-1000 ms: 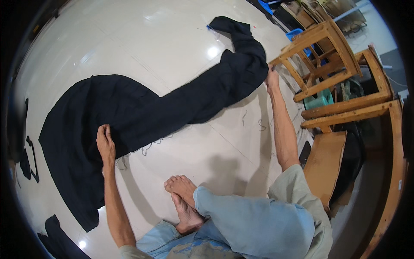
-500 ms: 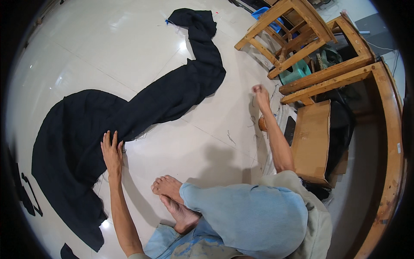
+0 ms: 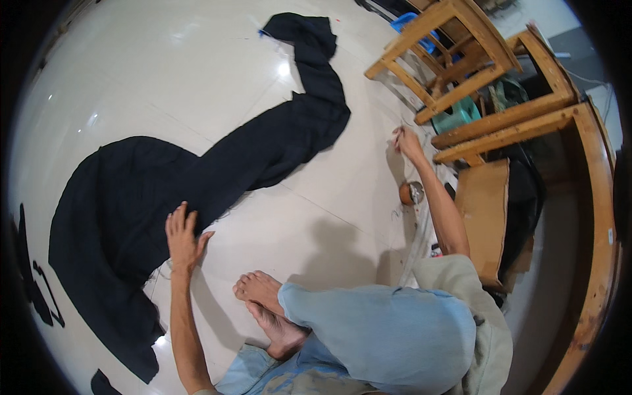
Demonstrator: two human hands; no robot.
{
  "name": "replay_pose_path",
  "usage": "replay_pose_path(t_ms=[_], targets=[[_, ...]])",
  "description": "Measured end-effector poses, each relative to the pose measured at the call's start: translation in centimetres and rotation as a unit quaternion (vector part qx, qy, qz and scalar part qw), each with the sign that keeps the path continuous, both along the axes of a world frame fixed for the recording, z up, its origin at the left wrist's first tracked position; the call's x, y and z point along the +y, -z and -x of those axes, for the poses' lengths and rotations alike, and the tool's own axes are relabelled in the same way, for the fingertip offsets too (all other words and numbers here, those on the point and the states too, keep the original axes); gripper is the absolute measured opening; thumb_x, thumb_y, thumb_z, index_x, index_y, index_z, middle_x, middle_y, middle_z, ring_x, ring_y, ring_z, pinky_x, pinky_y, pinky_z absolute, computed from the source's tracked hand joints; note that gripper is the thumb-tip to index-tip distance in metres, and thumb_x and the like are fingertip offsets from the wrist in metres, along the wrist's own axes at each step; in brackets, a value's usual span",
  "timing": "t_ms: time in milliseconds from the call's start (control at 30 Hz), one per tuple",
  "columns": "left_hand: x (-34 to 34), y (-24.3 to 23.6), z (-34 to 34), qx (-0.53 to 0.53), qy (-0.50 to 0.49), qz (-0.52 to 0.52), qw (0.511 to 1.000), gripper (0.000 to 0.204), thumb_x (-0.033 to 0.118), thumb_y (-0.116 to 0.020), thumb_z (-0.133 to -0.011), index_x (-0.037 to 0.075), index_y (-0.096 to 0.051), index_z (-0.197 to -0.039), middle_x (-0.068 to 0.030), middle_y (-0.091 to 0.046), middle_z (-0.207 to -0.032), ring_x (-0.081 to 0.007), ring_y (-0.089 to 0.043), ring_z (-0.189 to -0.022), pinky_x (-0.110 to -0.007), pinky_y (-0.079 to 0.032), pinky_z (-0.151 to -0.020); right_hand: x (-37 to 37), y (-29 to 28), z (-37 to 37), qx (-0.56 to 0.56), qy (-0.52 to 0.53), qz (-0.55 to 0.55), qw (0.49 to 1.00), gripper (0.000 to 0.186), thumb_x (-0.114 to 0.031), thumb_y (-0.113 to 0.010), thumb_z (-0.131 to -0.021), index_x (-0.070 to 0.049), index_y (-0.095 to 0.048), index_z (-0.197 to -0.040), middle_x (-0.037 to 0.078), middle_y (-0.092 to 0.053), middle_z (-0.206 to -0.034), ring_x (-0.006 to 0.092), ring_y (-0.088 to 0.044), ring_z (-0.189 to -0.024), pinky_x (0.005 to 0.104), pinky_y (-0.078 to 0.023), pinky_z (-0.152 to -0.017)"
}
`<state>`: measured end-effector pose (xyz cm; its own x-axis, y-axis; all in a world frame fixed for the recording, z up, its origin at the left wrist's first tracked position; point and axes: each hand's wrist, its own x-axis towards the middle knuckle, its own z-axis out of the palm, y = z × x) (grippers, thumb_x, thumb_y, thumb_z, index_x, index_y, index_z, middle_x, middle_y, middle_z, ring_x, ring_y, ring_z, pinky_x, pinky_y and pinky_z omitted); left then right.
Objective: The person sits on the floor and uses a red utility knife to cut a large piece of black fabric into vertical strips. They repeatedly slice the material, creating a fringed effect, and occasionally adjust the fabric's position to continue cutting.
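A long piece of black cloth (image 3: 131, 204) lies spread across the tiled floor, wide at the left and narrowing into a folded strip toward the far side. Frayed threads hang along its near edge. My left hand (image 3: 184, 237) rests palm down on that edge, fingers spread and thumb out to the side. Off to the right, above the floor near the stool, my right hand (image 3: 409, 142) has its fingers drawn together in a pinch. Whatever may be between them is too small to make out. A small round brown container (image 3: 411, 193) sits just below that hand.
My crossed legs in light blue trousers (image 3: 382, 329) fill the near side. On the right stand a wooden stool (image 3: 454, 99), a wooden bench frame (image 3: 599, 217) and a cardboard box (image 3: 484, 210). A teal container (image 3: 459, 115) and a blue one (image 3: 421, 26) sit among the legs.
My left hand has shifted slightly right along the cloth's edge, its thumb now spread. My right hand, blurred before, has moved slightly right. Loose threads on the floor between the hands no longer show.
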<state>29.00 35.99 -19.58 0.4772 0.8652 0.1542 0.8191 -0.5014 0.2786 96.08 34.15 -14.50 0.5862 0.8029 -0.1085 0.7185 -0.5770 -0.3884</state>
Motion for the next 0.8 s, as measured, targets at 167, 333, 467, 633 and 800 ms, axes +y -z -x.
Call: replay_pose_path(t_ms=[167, 333, 467, 633, 800], targets=[[0.8, 1.6, -1.2, -0.02, -0.055, -0.061, 0.996, 0.017, 0.016, -0.063, -0.094, 0.004, -0.063, -0.106, -0.0133, -0.06, -0.129, -0.0322, -0.054, -0.12, -0.048, -0.039, -0.106, -3.0, 4.2, 8.0, -0.121, 0.0, 0.184, 0.975, 0.033, -0.015, -0.058, -0.093, 0.002, -0.055, -0.121, 0.031, -0.059, -0.128, 0.0417, -0.064, -0.112, 0.0517, -0.049, -0.097], [2.7, -2.0, -0.3, -0.282, -0.168, 0.003, 0.945, 0.006, 0.001, -0.05, -0.101, -0.002, -0.055, -0.099, -0.0179, -0.059, -0.091, -0.0344, -0.058, -0.081, -0.033, -0.048, -0.077, 5.0, -1.5, 18.0, -0.014, -0.313, -0.207, 0.927, 0.048, -0.011, -0.056, -0.094, -0.003, -0.047, -0.14, 0.023, -0.047, -0.147, 0.0388, -0.048, -0.134, 0.0499, -0.041, -0.11], [4.9, -7.9, -1.5, -0.316, -0.204, -0.061, 0.925, 0.018, 0.01, -0.044, -0.107, -0.003, -0.055, -0.1, -0.019, -0.054, -0.082, -0.0325, -0.049, -0.069, -0.031, -0.046, -0.068, 16.9, -3.3, 22.5, -0.103, -0.461, -0.262, 0.842, 0.047, -0.011, -0.057, -0.091, -0.002, -0.054, -0.137, 0.022, -0.056, -0.14, 0.0378, -0.052, -0.131, 0.0426, -0.039, -0.112], [8.4, -14.1, 2.6, -0.285, -0.28, -0.162, 0.902, 0.025, 0.015, -0.045, -0.108, -0.004, -0.059, -0.101, -0.0213, -0.058, -0.083, -0.0247, -0.056, -0.072, -0.032, -0.046, -0.069, 23.7, -2.5, 21.8, -0.139, -0.49, 0.147, 0.848, 0.04, -0.008, -0.062, -0.081, -0.006, -0.067, -0.12, 0.023, -0.068, -0.119, 0.039, -0.064, -0.114, 0.0438, -0.05, -0.099], [10.5, -19.2, 20.2, -0.278, -0.471, -0.291, 0.785, 0.042, 0.025, -0.041, -0.109, -0.008, -0.067, -0.115, -0.0175, -0.072, -0.114, -0.0253, -0.068, -0.107, -0.035, -0.051, -0.096, 20.9, -9.8, 16.9, -0.035, -0.309, -0.298, 0.902, 0.042, -0.022, -0.068, -0.08, -0.01, -0.07, -0.12, 0.02, -0.072, -0.111, 0.0371, -0.069, -0.104, 0.0422, -0.054, -0.093]])
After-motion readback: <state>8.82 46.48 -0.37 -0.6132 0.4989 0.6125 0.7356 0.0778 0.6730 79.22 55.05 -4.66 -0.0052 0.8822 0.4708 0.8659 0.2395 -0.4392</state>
